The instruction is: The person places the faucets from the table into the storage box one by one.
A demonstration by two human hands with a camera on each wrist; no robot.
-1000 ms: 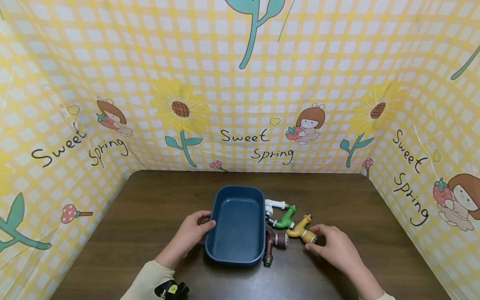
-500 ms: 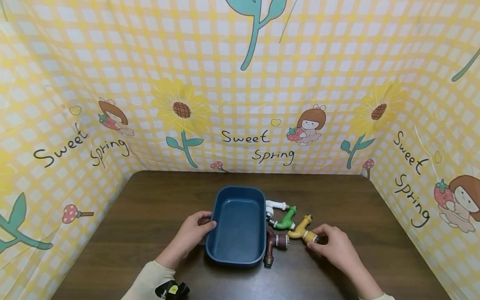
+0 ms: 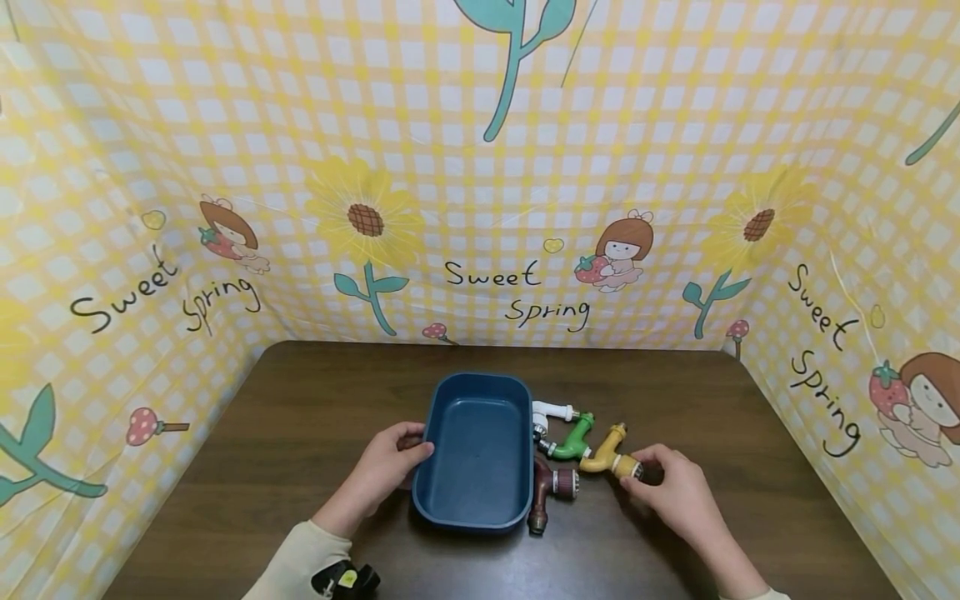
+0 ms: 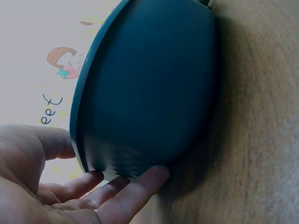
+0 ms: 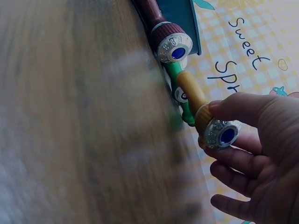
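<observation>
My left hand (image 3: pixel 392 462) holds the left side of an empty dark blue plastic basin (image 3: pixel 480 458), thumb on the rim; in the left wrist view its fingers (image 4: pixel 135 193) lie against the outer wall (image 4: pixel 149 93). My right hand (image 3: pixel 671 483) pinches the round ribbed knob of a yellow faucet (image 3: pixel 600 458) between thumb and fingers. In the right wrist view this yellow faucet (image 5: pixel 192 88) shows its silver knob cap with a blue centre. Left of it lie a green faucet (image 3: pixel 573 439) and a maroon faucet (image 3: pixel 540 496).
A white faucet (image 3: pixel 555 410) lies behind the green one, close to the basin's right side. All stand on a dark brown wooden table (image 3: pixel 300 400). A yellow checked cloth (image 3: pixel 480 200) walls off the back and both sides.
My right thumb and fingers have closed on the yellow faucet's knob, and the faucet has shifted slightly right. The left hand and basin stay in place.
</observation>
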